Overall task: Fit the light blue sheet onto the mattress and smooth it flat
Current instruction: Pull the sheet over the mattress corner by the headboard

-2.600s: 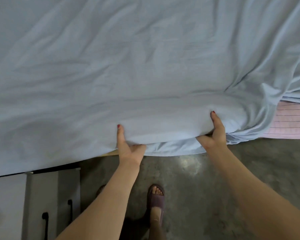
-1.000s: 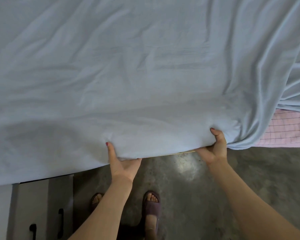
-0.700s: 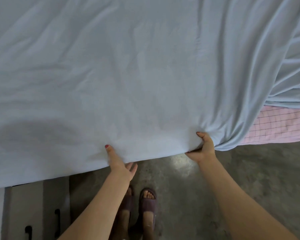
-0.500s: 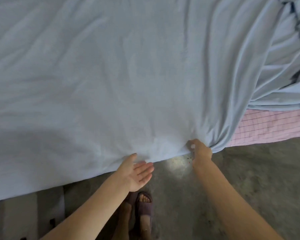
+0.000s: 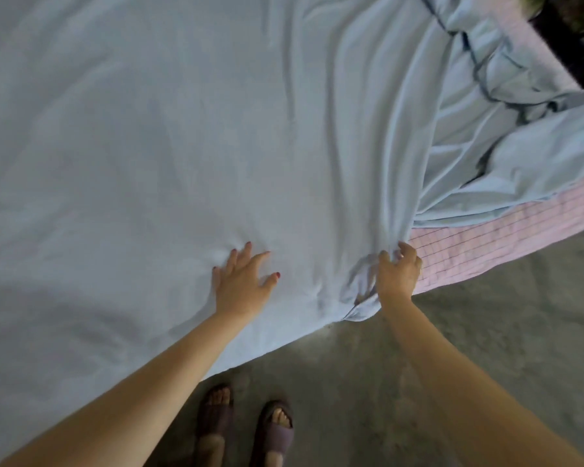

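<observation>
The light blue sheet [image 5: 189, 136] covers most of the mattress, fairly flat on the left and bunched in loose folds at the upper right. The pink checked mattress [image 5: 486, 244] shows bare along the right part of the near edge. My left hand [image 5: 241, 281] lies flat on the sheet near the bed's edge, fingers spread. My right hand [image 5: 397, 273] is closed on a gathered fold of the sheet where its hem meets the bare mattress, and creases fan out from that grip.
Grey concrete floor [image 5: 452, 348] runs along the near side of the bed. My feet in purple slippers [image 5: 246, 429] stand close to the edge. A dark object [image 5: 573, 35] sits at the top right corner beyond the bed.
My left hand has come out from under the sheet's edge and now presses flat on top. My right hand has shifted right and gathered the sheet. The view has swung right, showing more bare mattress.
</observation>
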